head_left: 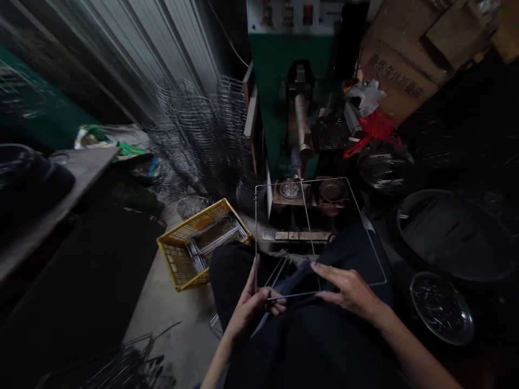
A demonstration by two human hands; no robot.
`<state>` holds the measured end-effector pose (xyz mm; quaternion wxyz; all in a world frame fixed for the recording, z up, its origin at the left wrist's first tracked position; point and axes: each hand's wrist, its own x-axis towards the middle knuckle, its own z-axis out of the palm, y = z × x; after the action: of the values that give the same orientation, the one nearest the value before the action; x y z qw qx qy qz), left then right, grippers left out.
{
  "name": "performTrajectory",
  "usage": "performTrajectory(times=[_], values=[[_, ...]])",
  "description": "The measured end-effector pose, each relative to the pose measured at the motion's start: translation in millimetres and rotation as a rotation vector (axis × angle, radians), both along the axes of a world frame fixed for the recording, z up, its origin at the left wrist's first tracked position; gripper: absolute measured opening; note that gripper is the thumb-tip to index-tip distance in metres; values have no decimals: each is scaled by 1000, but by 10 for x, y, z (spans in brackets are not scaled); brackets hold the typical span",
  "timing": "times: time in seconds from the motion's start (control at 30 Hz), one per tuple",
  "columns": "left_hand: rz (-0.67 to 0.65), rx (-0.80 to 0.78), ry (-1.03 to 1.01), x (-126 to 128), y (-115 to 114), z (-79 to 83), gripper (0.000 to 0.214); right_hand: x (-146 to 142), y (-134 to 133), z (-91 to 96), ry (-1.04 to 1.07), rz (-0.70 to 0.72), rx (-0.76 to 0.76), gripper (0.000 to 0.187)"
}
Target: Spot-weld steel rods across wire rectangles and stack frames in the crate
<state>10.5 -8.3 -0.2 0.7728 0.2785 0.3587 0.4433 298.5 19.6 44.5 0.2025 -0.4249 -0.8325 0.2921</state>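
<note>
A thin rectangular wire frame (308, 219) with a bar across its middle is held over my lap. My left hand (253, 305) is closed on its near left corner, thumb on the wire. My right hand (351, 292) pinches the middle bar near its close end, between thumb and fingers. The frame's far side reaches the tip of a green welding machine (320, 59), just under its brass-coloured arm (302, 121); whether they touch is unclear. Several thin wires (278, 273) stick up beside my left fingers; I cannot tell if that hand holds them.
A yellow crate (174, 265) with metal rods stands left of my knees. Behind it rise stacks of wire racks (198, 129). Small dishes (290, 189) sit under the machine arm. On the right are a bowl of small metal pieces (441, 308) and a large dark basin (450, 232).
</note>
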Motion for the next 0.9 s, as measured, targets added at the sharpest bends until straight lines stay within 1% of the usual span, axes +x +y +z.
performTrajectory(times=[0.37, 0.6, 0.73, 0.9], values=[[-2, 18, -45, 36, 36, 13, 98, 57, 28, -33, 24, 10, 46, 73], [6, 22, -27, 58, 72, 84, 94, 85, 76, -36, 18, 24, 8, 67], [8, 18, -20, 52, 85, 114, 93, 84, 95, -3, 23, 26, -7, 68], [-20, -22, -54, 42, 40, 134, 87, 69, 78, 8, 39, -33, -58, 66]])
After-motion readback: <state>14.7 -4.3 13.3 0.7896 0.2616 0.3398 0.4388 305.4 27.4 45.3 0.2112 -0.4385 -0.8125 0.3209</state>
